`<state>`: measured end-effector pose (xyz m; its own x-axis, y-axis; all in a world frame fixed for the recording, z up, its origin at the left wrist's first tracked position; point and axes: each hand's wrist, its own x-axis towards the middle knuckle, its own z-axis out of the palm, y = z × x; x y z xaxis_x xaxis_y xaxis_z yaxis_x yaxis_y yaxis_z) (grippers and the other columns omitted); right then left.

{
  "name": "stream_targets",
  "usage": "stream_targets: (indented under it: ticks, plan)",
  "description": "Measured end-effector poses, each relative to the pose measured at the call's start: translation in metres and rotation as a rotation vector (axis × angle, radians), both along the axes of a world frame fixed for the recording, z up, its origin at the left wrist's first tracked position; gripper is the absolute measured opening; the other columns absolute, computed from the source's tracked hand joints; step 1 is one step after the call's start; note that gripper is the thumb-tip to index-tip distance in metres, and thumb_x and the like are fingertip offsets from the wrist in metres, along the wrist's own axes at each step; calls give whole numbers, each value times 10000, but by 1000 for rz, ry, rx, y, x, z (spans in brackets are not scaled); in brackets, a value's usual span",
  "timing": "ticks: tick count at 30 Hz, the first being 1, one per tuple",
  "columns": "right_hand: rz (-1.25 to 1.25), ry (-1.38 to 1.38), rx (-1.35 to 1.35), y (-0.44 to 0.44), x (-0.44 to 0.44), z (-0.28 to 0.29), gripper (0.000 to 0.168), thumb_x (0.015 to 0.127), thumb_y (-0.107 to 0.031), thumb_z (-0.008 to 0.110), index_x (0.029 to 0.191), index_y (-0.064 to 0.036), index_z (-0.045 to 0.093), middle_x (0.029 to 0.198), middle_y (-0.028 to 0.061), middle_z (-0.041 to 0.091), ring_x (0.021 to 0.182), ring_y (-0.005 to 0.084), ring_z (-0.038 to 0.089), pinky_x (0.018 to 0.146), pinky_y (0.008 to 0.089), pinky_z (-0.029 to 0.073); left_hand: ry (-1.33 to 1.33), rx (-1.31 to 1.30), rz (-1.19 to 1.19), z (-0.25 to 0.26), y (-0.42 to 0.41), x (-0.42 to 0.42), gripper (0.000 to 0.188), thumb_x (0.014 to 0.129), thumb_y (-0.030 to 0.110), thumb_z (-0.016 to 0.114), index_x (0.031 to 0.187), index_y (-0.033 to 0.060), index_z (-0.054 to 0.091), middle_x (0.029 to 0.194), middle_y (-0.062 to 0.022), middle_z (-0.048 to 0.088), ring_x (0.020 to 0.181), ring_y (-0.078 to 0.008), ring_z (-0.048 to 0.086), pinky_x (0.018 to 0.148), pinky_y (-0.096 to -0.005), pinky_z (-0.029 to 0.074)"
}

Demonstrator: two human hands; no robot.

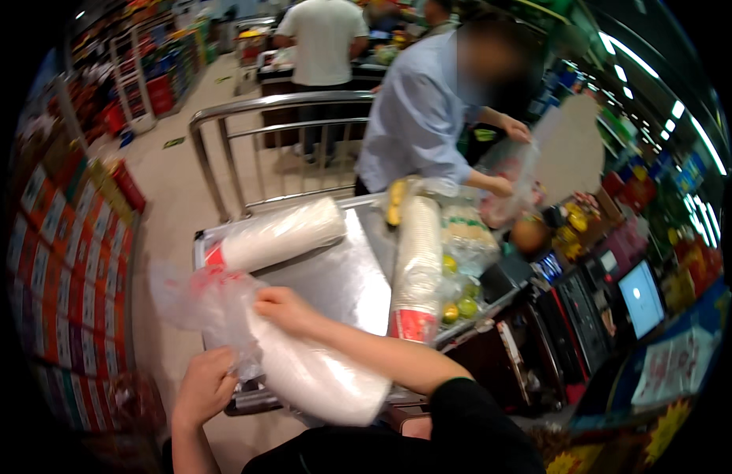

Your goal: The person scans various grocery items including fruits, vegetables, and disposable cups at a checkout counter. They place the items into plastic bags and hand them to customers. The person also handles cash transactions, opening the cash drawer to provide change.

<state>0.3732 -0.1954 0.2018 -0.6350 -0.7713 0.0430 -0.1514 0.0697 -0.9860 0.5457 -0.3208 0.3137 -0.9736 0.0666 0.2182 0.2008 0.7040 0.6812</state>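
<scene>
At the counter's near left corner, my left hand [206, 379] grips the edge of a translucent plastic carrier bag [224, 302] with red print. My right hand [289, 308] pinches the same bag at its upper right side. Just below, under my right forearm, lies a bulky white pack in glossy plastic [324, 367]; I cannot tell how far the bag covers it. Beyond the bag, a long white plastic-wrapped sleeve [283, 234] with a red end rests on the metal counter [348, 284].
To the right lie a sleeve of stacked paper cups [418, 255], bagged green and orange fruit [461, 299] and bananas [395, 204]. A person in a light blue shirt [413, 112] handles another plastic bag [511, 172]. A steel railing [283, 101] stands behind; stacked boxes [69, 278] line the left.
</scene>
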Motion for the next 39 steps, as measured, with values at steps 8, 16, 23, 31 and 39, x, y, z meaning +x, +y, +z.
stream_targets:
  ticks: [8, 16, 23, 31, 39]
  plan:
    - [-562, -5, -99, -113, -7, -88, 171, 822, -167, 549, 755, -10, 543, 684, 161, 551, 625, 239, 530, 605, 372, 416, 265, 297, 466, -35, -12, 11, 286, 791, -36, 398, 987, -27, 606, 720, -101, 531, 588, -169, 513, 538, -272, 399]
    - [-501, 102, -133, -23, -17, -67, 147, 844, -142, 564, 889, -7, 604, 820, 144, 606, 766, 262, 580, 708, 346, 451, -152, 1047, 904, -41, -20, 78, 544, 834, 267, 627, 1326, 160, 422, 973, -83, 576, 882, -208, 569, 669, -304, 448]
    - [-1220, 586, 643, 216, -114, -47, 659, 716, -251, 726, 1245, 0, 423, 1140, 223, 517, 1080, 365, 480, 936, 399, 389, -440, 1224, 643, -32, 3, 84, 309, 853, 59, 598, 1151, 73, 517, 865, -4, 560, 607, -69, 455, 531, -198, 389]
    - [-1023, -442, 75, 308, -160, -115, 783, 738, -415, 719, 1251, 72, 386, 1174, 212, 521, 1069, 276, 527, 884, 346, 429, -58, 1612, 207, 34, 39, -58, 607, 867, 112, 505, 1404, -6, 249, 975, -166, 602, 479, -74, 395, 432, -190, 359]
    - [-973, 50, 224, 326, -165, -171, 241, 891, -250, 554, 750, -66, 491, 564, -27, 466, 465, 100, 395, 441, 273, 327, 10, 1366, 24, 38, 68, -114, 637, 869, 122, 506, 1419, 26, 198, 1170, -195, 520, 536, -63, 446, 457, -155, 340]
